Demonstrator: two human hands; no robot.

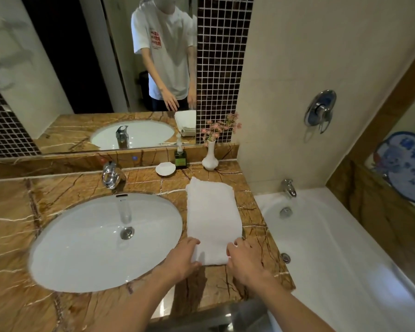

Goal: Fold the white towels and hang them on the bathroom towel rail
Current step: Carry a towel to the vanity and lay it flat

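Observation:
A white towel (212,216), folded into a long narrow strip, lies on the brown marble counter (249,202) to the right of the sink, running from near the back wall to the front edge. My left hand (183,256) grips the towel's near left corner, fingers curled over its edge. At the near right corner my right hand (243,258) does the same, with fingertips on the cloth. No towel rail shows in this view.
An oval white sink (82,248) with a chrome tap (110,174) fills the counter's left. A shell soap dish (165,168), a dark soap bottle (180,157) and a white vase with pink flowers (210,156) stand at the back. A bathtub (333,248) lies right. A mirror (94,68) hangs above.

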